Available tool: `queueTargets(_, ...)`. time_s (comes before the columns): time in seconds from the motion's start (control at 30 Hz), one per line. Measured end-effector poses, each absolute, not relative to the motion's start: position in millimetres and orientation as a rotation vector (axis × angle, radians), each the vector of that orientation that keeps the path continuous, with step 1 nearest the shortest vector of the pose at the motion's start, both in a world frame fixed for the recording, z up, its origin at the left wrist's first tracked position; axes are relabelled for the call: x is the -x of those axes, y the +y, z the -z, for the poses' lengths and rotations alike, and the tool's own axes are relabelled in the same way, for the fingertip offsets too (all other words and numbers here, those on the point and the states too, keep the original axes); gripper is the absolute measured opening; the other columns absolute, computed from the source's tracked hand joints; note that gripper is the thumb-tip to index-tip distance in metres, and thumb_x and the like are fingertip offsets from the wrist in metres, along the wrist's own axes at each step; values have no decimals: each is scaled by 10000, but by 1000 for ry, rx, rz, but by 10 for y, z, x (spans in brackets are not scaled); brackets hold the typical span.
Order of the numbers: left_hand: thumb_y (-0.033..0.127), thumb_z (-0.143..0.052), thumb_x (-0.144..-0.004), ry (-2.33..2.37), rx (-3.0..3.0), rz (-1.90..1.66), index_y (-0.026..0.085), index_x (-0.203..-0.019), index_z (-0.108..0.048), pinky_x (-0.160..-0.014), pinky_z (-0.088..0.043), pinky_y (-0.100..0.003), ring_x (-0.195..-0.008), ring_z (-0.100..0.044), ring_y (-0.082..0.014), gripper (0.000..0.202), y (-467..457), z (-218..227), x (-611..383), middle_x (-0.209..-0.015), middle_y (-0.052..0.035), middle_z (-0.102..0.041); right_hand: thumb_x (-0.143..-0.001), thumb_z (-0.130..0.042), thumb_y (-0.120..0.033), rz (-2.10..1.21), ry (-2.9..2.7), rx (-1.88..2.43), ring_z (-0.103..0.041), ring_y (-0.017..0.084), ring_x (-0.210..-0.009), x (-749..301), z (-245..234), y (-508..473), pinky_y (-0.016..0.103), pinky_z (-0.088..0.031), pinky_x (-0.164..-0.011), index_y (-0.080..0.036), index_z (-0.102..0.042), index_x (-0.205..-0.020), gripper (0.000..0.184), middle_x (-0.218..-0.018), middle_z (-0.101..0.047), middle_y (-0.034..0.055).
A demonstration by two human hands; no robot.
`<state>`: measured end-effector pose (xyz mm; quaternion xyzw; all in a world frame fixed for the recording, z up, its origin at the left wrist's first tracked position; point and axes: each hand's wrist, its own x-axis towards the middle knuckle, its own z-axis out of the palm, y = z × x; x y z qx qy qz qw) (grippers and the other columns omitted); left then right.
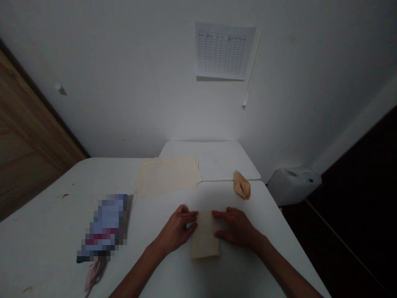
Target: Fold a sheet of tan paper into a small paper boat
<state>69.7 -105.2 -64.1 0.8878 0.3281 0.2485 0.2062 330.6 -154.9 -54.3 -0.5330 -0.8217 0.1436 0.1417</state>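
The folded sheet of paper lay flat on the white table, in its right half and nearer to your edge than to the far one. Your left hand rested on its left side and your right hand on its right side. The fingers of both hands were stretched out and lay flat, with the tips on the top part of the sheet; they gripped nothing. Near the far right corner sat a small tan folded paper figure. By the far edge lay a loose stack of paper, partly over a second table. A blurred flat thing lay in the left half. A chart hung on the wall.
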Motion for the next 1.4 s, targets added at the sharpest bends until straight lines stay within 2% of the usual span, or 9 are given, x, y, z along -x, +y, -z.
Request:
queueTargets(0.23, 195, -548, -903, 915, -2492, -686, 252, -1011, -732, -871, -483, -371, -972, -516, -218, 220, -1067, 594, -702, -1160, -25, -690, -720, -725, -502, -414, -2406, 1483, -533, 300, -1070, -3311, 524, -1604, 401, -384, -940, -232, -493, -1366, 738, -1273, -608, 81)
queueTargets(0.43, 186, -578, -882, 914, -2510, -676, 245, -1025, -723, -891, -481, -384, -1006, -510, -225, 212, -1071, 593, -687, -1176, -30, -683, -702, -727, -545, -466, -2414, 1465, -508, 294, -1065, -3303, 471, -1641, 418, -368, -948, -260, -471, -1380, 779, -1338, -565, 67)
queueTargets(0.63, 202, -574, -892, 895, -2536, -695, 228, -1035, -710, -896, -484, -399, -1009, -514, -228, 200, -1085, 616, -679, -1194, -36, -675, -672, -728, -601, -438, -2441, 1460, -453, 305, -1147, -3309, 486, -1677, 458, -279, -1029, -275, -487, -1355, 794, -1428, -480, 38)
queueTargets(0.73, 200, -599, -876, 879, -2564, -677, 217, -1043, -699, -895, -490, -406, -1016, -511, -235, 195, -1102, 600, -678, -1200, -32, -671, -680, -683, -665, -467, -2489, 1446, -425, 307, -1196, -3323, 485, -1674, 459, -258, -1046, -262, -478, -1361, 817, -1457, -442, 45)
queueTargets(0.9, 244, -644, -850, 889, -2605, -641, 198, -1109, -661, -908, -499, -419, -1045, -508, -254, 264, -1136, 567, -671, -1239, -41, -649, -620, -636, -788, -506, -2520, 1415, -375, 313, -1265, -3338, 479, -1668, 457, -218, -1082, -240, -441, -1390, 966, -1482, -403, 60)
queueTargets(1.1, 264, -648, -833, 962, -2666, -602, 194, -1140, -640, -923, -497, -439, -1072, -524, -266, 314, -1191, 559, -660, -1267, -51, -632, -633, -656, -740, -555, -2516, 1398, -290, 320, -1348, -3358, 483, -1686, 449, -180, -1113, -229, -364, -1446, 1004, -1514, -345, 62)
queueTargets(1.27, 281, -572, -878, 1084, -2792, -551, 174, -1104, -646, -952, -475, -493, -1112, -537, -299, 261, -1262, 572, -716, -1249, -69, -640, -623, -696, -677, -599, -2499, 1424, -267, 329, -1368, -3352, 469, -1685, 459, -170, -1123, -224, -282, -1487, 1060, -1508, -351, 84)
queueTargets(1.4, 244, -485, -919, 1247, -2881, -497, 112, -1108, -639, -988, -452, -505, -1178, -532, -327, 277, -1347, 649, -917, -1283, -142, -604, -598, -723, -660, -607, -2469, 1451, -274, 335, -1367, -3335, 457, -1689, 453, -190, -1121, -192, -255, -1497, 1116, -1467, -405, 118)
